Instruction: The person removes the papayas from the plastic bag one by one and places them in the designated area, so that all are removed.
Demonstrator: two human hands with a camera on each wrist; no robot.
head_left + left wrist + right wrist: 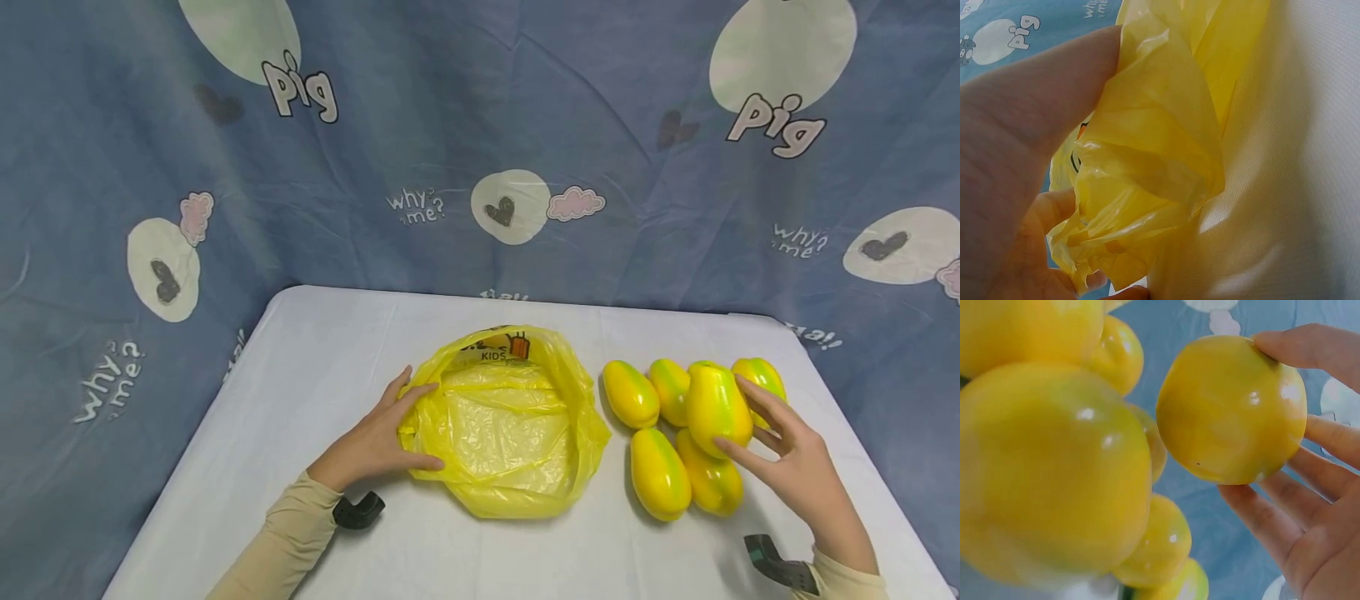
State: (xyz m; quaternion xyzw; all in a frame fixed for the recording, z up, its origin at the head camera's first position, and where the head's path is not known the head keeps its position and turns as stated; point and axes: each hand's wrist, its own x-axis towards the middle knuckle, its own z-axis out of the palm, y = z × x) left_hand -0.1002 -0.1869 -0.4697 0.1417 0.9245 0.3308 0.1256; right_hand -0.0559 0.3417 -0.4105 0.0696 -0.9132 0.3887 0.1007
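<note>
A thin yellow plastic bag (pixel 517 500) lies with its mouth spread wide, dark print on its inner far side. At its left rim my left hand (pixel 382 442) holds the film; in the left wrist view the crumpled edge runs between thumb and fingers, hiding part of the fingers. My right hand (pixel 798 458) grips a glossy yellow-green papaya (pixel 716 408) from the right, thumb on one side and fingers on the other. The right wrist view shows this papaya (pixel 1229 406) held clear of the others. Several more papayas (pixel 660 475) lie beneath and beside it.
A white-covered table (pixel 352 333) carries the bag in the middle and the papayas at the right. Behind it hangs a blue printed cloth (pixel 450 108). Dark straps with small mounts (pixel 358 510) sit at both wrists.
</note>
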